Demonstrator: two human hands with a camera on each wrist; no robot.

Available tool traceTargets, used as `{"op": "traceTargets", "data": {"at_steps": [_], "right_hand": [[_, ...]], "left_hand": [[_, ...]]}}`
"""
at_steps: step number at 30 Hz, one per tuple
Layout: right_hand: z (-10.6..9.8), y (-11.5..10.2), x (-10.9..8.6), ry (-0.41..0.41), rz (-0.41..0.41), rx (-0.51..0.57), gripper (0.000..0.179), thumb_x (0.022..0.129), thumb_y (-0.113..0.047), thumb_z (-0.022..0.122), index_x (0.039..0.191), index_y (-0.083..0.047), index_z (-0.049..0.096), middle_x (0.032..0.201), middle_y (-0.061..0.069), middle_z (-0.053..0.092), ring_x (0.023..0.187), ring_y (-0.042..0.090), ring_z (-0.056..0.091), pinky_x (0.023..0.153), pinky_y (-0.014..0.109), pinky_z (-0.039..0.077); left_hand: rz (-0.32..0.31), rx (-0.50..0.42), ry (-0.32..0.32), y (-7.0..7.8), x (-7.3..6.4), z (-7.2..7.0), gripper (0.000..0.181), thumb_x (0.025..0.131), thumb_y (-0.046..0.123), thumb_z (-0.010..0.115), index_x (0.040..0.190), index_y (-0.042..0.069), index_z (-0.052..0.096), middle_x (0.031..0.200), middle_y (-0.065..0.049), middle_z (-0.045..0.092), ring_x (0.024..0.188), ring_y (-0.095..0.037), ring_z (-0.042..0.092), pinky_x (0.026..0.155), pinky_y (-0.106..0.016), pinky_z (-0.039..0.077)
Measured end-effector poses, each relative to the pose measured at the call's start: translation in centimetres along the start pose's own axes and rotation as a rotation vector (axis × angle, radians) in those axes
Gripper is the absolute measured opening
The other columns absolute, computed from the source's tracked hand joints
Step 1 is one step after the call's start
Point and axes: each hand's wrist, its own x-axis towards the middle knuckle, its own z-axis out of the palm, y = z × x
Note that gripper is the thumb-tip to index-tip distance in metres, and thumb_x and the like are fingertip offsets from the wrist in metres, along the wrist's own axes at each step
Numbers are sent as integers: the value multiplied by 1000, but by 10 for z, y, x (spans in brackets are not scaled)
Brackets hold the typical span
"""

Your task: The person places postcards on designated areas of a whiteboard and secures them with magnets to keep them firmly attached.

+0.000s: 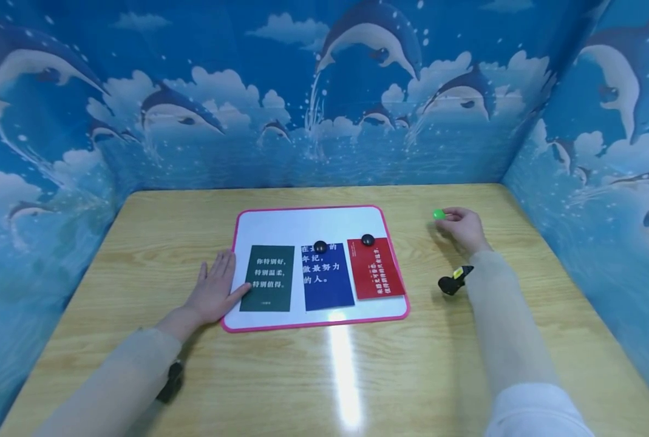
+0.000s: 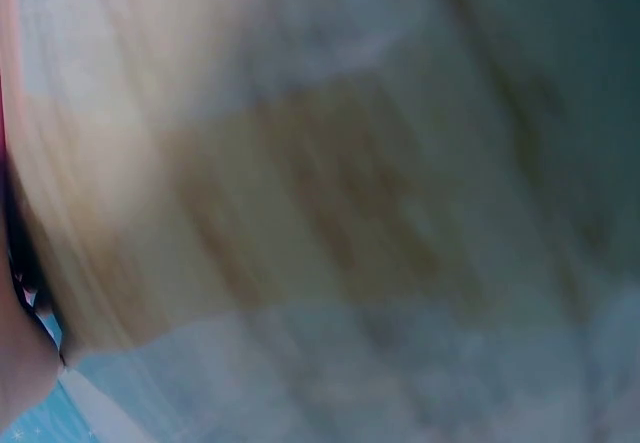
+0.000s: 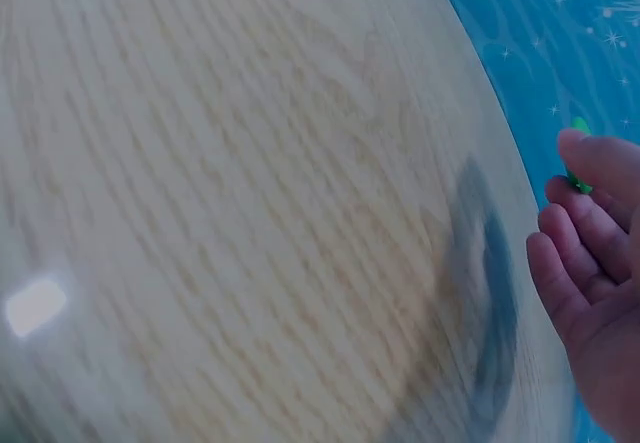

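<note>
In the head view my right hand (image 1: 463,229) pinches a small round bright green magnet (image 1: 439,214) between thumb and fingers, above the table right of the board. The right wrist view shows the green magnet (image 3: 580,156) at the fingertips. My left hand (image 1: 213,291) lies with fingers straight on the left edge of a pink-rimmed whiteboard (image 1: 308,225), thumb touching a green card (image 1: 266,297). Beside that card lie a blue card (image 1: 326,294) and a red card (image 1: 368,279), each with a black round magnet (image 1: 320,247) at its top edge. The left wrist view is mostly blurred sleeve.
The board lies on a glossy wood-grain table (image 1: 428,382) with a bright light reflection at its front. A dolphin-print backdrop (image 1: 248,145) rises behind the table and along both sides. A black wrist camera (image 1: 451,284) sticks out from the right sleeve.
</note>
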Motion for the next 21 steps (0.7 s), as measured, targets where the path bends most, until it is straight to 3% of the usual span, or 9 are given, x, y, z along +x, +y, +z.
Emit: {"op": "traceTargets", "data": {"at_steps": [2,15,21], "right_hand": [[1,-1,0,-12,-1,17,52,88,-24,64,130,3,49,84,-18,54,75,-1,57,71,17,50],[18,-16,-1,-80,-1,64,56,88,-27,64,135,-1,46,95,-11,54,79,-5,54,77,17,50],[35,-34,0,-109,0,80,56,87,-24,66,135,-3,47,99,-6,54,82,-2,55,90,29,51]], "left_hand": [[-2,-2,0,0,0,0,86,94,50,44,148,-4,5,156,-24,4,144,-41,2,112,-63,-1],[-5,-7,-7,1,-2,-1,86,94,50,43,148,-4,4,156,-23,3,144,-41,1,113,-63,-2],[0,-12,-1,1,-2,-2,85,94,49,44,148,-5,5,156,-24,4,144,-41,2,112,-63,-2]]}}
